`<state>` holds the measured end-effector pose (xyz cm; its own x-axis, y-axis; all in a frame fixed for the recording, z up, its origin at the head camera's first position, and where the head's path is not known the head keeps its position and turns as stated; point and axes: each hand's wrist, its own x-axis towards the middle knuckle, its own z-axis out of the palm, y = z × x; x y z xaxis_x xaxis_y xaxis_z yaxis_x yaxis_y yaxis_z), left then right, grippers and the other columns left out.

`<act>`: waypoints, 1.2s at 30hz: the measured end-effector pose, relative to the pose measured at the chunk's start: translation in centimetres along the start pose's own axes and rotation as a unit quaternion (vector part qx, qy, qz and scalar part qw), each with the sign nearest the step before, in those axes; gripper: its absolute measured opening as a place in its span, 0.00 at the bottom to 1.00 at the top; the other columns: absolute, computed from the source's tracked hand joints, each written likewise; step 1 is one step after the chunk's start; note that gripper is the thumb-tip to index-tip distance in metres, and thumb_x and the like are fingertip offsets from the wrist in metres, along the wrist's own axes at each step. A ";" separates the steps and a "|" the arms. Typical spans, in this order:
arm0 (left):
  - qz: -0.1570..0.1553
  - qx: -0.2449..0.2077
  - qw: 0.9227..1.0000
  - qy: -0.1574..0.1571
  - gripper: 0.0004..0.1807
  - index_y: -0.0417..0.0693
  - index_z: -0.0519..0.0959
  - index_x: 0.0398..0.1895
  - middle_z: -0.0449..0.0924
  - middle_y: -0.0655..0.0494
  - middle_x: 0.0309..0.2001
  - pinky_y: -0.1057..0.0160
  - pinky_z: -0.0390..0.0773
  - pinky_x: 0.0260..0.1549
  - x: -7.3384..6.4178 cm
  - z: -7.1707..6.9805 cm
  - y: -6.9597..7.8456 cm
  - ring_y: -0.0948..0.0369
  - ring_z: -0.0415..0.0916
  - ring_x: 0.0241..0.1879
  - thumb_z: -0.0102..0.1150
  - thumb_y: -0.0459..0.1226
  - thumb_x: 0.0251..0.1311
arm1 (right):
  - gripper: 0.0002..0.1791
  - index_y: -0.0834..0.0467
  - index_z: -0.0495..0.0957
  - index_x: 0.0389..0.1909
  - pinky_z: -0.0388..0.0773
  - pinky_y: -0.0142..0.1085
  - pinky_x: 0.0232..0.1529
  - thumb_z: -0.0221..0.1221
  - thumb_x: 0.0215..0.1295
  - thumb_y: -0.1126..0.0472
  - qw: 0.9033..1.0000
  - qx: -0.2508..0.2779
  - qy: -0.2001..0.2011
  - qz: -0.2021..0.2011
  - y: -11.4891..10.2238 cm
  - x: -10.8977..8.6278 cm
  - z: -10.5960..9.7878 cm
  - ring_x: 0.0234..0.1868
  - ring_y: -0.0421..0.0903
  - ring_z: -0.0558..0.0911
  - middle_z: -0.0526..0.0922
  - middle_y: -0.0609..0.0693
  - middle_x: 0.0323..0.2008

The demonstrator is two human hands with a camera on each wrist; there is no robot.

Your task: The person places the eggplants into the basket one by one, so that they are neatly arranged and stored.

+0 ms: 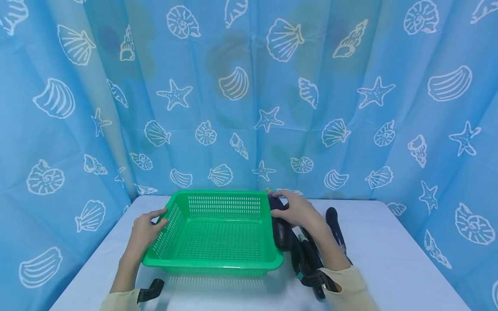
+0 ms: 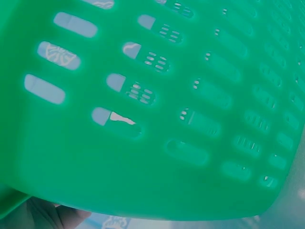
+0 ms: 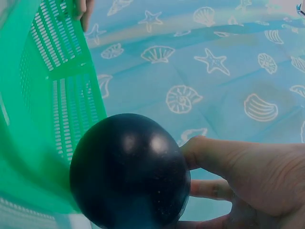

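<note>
A green plastic basket [image 1: 212, 262] with slotted walls stands on the table, and I see nothing lying in it. My left hand [image 1: 145, 230] grips its left rim; in the left wrist view the basket wall [image 2: 71, 157] hides most of that hand. Along the basket's right outer side stands a dark purple eggplant [image 1: 282, 235], its stem end toward the back. My right hand [image 1: 299, 211] holds the eggplant from the right, thumb and fingers on its upper part. In the right wrist view its rounded, shiny end [image 3: 128, 176] faces the camera, close to the basket.
Several long dark vegetables [image 1: 309, 255] lie beneath and beside my right forearm, partly hidden. Another long black one [image 1: 333, 222] lies to the right of that forearm. A white cloth covers the table [image 1: 393, 259]. Behind it hangs a blue curtain [image 1: 249, 108] with shell prints.
</note>
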<state>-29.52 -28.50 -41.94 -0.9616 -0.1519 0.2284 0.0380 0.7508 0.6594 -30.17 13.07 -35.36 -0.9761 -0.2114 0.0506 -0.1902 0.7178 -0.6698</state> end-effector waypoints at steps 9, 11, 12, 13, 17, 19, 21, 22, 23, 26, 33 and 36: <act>-0.008 -0.003 1.000 -0.005 0.25 0.42 0.73 0.65 0.81 0.35 0.48 0.63 0.72 0.23 0.2 0.0 -0.2 0.59 0.74 0.24 0.52 0.37 0.64 | 0.29 0.49 0.71 0.65 0.82 0.40 0.28 0.63 0.63 0.53 1.000 0.005 -0.005 -0.004 -2.2 0.3 1.2 0.37 0.49 0.83 0.80 0.59 0.52; -0.008 -0.003 1.000 -0.005 0.25 0.42 0.73 0.65 0.81 0.35 0.48 0.63 0.72 0.23 0.2 0.0 -0.1 0.59 0.74 0.24 0.53 0.37 0.64 | 0.30 0.49 0.71 0.66 0.80 0.39 0.27 0.63 0.62 0.52 1.000 -0.001 -0.006 -0.008 -2.6 0.5 1.6 0.33 0.47 0.82 0.80 0.59 0.53; -0.008 -0.003 1.000 -0.004 0.25 0.42 0.73 0.65 0.81 0.36 0.48 0.63 0.72 0.23 0.2 0.0 -0.1 0.59 0.74 0.24 0.53 0.37 0.64 | 0.30 0.48 0.71 0.66 0.80 0.38 0.27 0.63 0.62 0.51 1.000 0.000 -0.007 -0.007 -2.7 0.5 1.8 0.32 0.46 0.82 0.80 0.58 0.53; -0.007 -0.003 1.000 -0.004 0.25 0.42 0.73 0.65 0.81 0.36 0.47 0.63 0.72 0.22 0.2 0.0 -0.1 0.59 0.74 0.24 0.53 0.37 0.64 | 0.30 0.47 0.71 0.66 0.79 0.38 0.26 0.63 0.62 0.51 1.000 -0.001 -0.008 -0.009 -2.9 0.6 2.0 0.30 0.46 0.82 0.80 0.58 0.53; -0.005 -0.007 1.000 -0.003 0.25 0.41 0.73 0.65 0.82 0.36 0.45 0.63 0.73 0.22 0.2 0.0 -0.2 0.59 0.74 0.24 0.53 0.37 0.64 | 0.29 0.46 0.71 0.65 0.79 0.38 0.26 0.63 0.62 0.52 1.000 0.015 -0.018 -0.014 -3.3 0.9 3.0 0.28 0.45 0.82 0.80 0.59 0.54; -0.004 -0.008 1.000 -0.003 0.25 0.41 0.73 0.65 0.82 0.35 0.46 0.63 0.73 0.22 0.1 0.1 -0.2 0.60 0.75 0.24 0.53 0.37 0.64 | 0.29 0.46 0.71 0.65 0.80 0.39 0.25 0.63 0.62 0.52 0.999 0.024 -0.021 -0.021 -3.5 1.0 3.5 0.29 0.45 0.83 0.79 0.59 0.56; -0.004 -0.008 1.000 -0.002 0.25 0.41 0.73 0.64 0.81 0.34 0.48 0.63 0.73 0.22 0.1 0.1 -0.2 0.60 0.75 0.24 0.53 0.37 0.64 | 0.29 0.47 0.72 0.65 0.81 0.39 0.25 0.63 0.62 0.52 0.999 0.028 -0.024 -0.030 -3.7 1.0 3.9 0.31 0.46 0.83 0.77 0.59 0.59; -0.005 -0.008 1.000 -0.002 0.25 0.41 0.73 0.64 0.81 0.34 0.48 0.63 0.73 0.22 0.1 0.1 -0.2 0.59 0.76 0.24 0.53 0.37 0.64 | 0.29 0.47 0.72 0.65 0.81 0.39 0.25 0.63 0.62 0.53 0.999 0.028 -0.024 -0.033 -3.8 1.0 4.1 0.32 0.46 0.83 0.75 0.59 0.60; -0.005 -0.007 1.000 -0.001 0.25 0.41 0.74 0.64 0.81 0.33 0.49 0.63 0.73 0.22 0.1 0.1 -0.2 0.59 0.76 0.25 0.53 0.37 0.64 | 0.29 0.47 0.72 0.65 0.81 0.39 0.25 0.64 0.62 0.53 0.999 0.029 -0.024 -0.036 -3.9 1.1 4.3 0.33 0.46 0.83 0.74 0.59 0.61; -0.007 -0.005 1.000 -0.002 0.25 0.41 0.73 0.64 0.80 0.33 0.52 0.63 0.73 0.23 0.1 0.2 -0.2 0.59 0.76 0.26 0.53 0.37 0.64 | 0.29 0.47 0.72 0.65 0.82 0.40 0.26 0.63 0.62 0.52 0.999 0.026 -0.029 -0.039 -4.2 1.2 4.8 0.33 0.46 0.84 0.76 0.60 0.60; -0.009 -0.007 1.000 -0.004 0.25 0.41 0.73 0.65 0.80 0.33 0.51 0.63 0.73 0.23 0.1 0.2 -0.2 0.59 0.75 0.25 0.53 0.37 0.64 | 0.30 0.47 0.70 0.66 0.83 0.41 0.27 0.63 0.63 0.52 0.997 0.041 -0.054 -0.040 -4.9 1.9 6.1 0.33 0.47 0.85 0.80 0.61 0.52; -0.006 -0.008 1.000 -0.002 0.25 0.40 0.73 0.64 0.80 0.33 0.51 0.63 0.73 0.23 0.1 0.2 -0.2 0.60 0.75 0.25 0.53 0.37 0.64 | 0.30 0.46 0.70 0.66 0.83 0.42 0.27 0.63 0.63 0.51 0.996 0.044 -0.058 -0.042 -5.2 2.1 6.7 0.34 0.48 0.84 0.79 0.60 0.52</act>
<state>-29.68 -28.54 -42.22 -0.9631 -0.1584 0.2178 0.0311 0.7381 0.6739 -30.56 4.47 -36.77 -0.9373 -0.3475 0.0277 -0.2567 0.6343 -0.7292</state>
